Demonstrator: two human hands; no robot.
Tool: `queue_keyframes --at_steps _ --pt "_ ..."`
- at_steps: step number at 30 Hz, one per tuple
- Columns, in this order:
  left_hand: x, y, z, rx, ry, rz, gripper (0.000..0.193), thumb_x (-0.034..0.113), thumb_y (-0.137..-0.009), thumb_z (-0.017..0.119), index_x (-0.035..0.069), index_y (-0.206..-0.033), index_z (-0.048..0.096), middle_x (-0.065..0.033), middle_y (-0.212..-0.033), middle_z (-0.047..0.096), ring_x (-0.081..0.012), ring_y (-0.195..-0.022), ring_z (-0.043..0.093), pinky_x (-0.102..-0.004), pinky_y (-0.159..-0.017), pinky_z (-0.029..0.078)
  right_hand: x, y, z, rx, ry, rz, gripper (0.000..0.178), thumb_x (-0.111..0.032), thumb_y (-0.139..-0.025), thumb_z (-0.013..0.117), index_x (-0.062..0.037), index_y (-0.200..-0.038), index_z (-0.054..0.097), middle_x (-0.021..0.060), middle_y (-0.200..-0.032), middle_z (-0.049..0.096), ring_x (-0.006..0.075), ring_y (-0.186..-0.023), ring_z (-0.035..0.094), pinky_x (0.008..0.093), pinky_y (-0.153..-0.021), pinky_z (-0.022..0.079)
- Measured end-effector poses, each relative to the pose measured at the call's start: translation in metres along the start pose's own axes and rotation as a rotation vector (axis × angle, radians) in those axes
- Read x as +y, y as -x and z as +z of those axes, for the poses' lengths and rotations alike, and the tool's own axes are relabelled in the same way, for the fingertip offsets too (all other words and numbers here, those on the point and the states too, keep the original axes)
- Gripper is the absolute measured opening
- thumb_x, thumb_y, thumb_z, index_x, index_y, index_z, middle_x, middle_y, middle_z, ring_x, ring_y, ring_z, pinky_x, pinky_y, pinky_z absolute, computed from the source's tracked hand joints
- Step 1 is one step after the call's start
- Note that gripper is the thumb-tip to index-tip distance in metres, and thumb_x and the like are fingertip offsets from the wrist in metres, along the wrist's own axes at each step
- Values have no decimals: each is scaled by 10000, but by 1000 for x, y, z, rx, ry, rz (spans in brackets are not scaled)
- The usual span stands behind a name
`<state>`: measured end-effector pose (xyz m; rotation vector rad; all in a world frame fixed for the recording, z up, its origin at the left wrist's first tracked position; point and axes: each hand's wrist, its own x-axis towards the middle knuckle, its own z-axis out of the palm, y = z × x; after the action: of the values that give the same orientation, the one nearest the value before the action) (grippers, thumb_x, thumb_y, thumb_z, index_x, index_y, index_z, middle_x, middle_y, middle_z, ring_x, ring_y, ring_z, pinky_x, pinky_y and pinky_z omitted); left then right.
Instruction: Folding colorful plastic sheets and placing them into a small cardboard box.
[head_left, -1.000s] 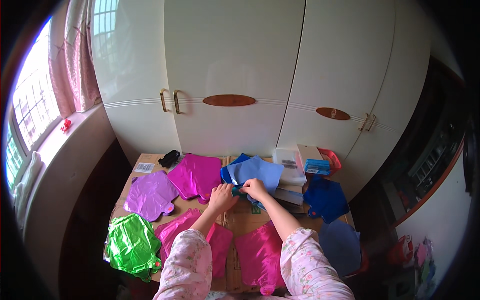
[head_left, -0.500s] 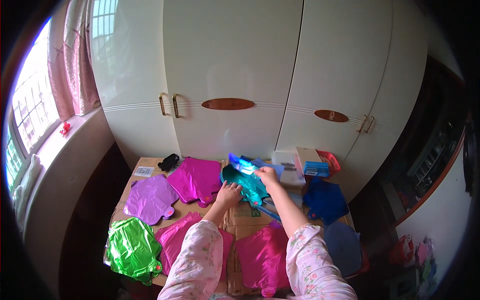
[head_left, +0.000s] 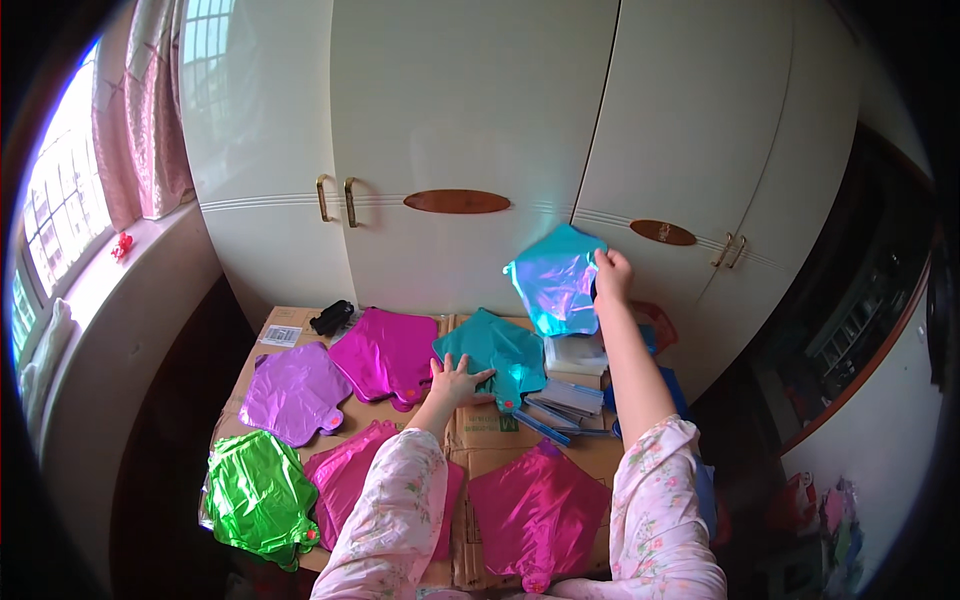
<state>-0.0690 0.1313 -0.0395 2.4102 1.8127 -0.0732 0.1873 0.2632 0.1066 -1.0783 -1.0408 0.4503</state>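
Between the fingers of my right hand [head_left: 613,274] is the edge of a flat teal foil balloon [head_left: 556,285], raised above the table in front of the cabinet and shining with violet reflections. My left hand [head_left: 462,382] lies palm down with its fingers spread, on the near left part of a teal stack of flat foil balloons [head_left: 500,340]. Left of that stack is a magenta foil balloon pile [head_left: 385,350], then a light purple one [head_left: 295,393]. Closer to me are green [head_left: 260,495], pink [head_left: 340,470] and deep pink [head_left: 545,510] foil balloons.
Cardboard [head_left: 482,450] covers the table. Strips and clear packets [head_left: 568,402] lie right of the teal stack. Blue foil [head_left: 676,392] is partly hidden by my right forearm, near a red basket [head_left: 656,322]. A black object [head_left: 332,318] sits at the back left. Behind stands a white cabinet [head_left: 460,110].
My right hand has moved up and to the right, lifting the teal foil balloon off the stack and spreading it into view. My left hand has flattened and its fingers have spread.
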Motion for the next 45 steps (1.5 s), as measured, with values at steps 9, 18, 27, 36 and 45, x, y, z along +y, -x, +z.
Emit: queue_keyframes --at_steps 9,18,27,36,45 --pt "-49 37 -9 149 79 -72 570 585 -772 507 285 -1255 485 -118 -1341 412 -344 -1312 254 -647 -1015 112 -89 136 100 -491 300 -1031 144 -58 -785 502 -69 -908 577 108 -868 614 279 -780 614 378 -643 500" --pt "-152 137 16 137 116 -229 480 404 -788 572 181 -1211 525 -51 -1283 478 -238 -1261 364 -647 -980 236 23 280 161 -979 474 -1075 121 -113 -807 475 -124 -888 564 65 -733 581 254 -670 627 378 -561 512" --pt "-154 152 20 240 150 -150 451 339 -810 556 159 -1221 505 -62 -1206 525 -238 -1197 436 -615 -964 285 62 302 166 -1154 395 -772 169 -118 -796 488 -135 -839 650 74 -861 623 285 -760 620 380 -687 512" --pt "-163 149 27 245 178 -149 433 339 -789 577 71 -1126 527 -102 -1229 516 -262 -1240 397 -547 -986 300 50 312 170 -1266 364 -928 119 -152 -761 569 -77 -810 648 80 -831 600 278 -761 618 379 -677 515" --pt "-168 145 22 350 102 -151 398 322 -763 568 97 -1091 569 -69 -1103 588 -231 -1097 509 -414 -882 399 62 316 177 -1144 360 -658 137 -187 -756 586 -101 -811 677 82 -827 643 280 -744 626 371 -680 511"
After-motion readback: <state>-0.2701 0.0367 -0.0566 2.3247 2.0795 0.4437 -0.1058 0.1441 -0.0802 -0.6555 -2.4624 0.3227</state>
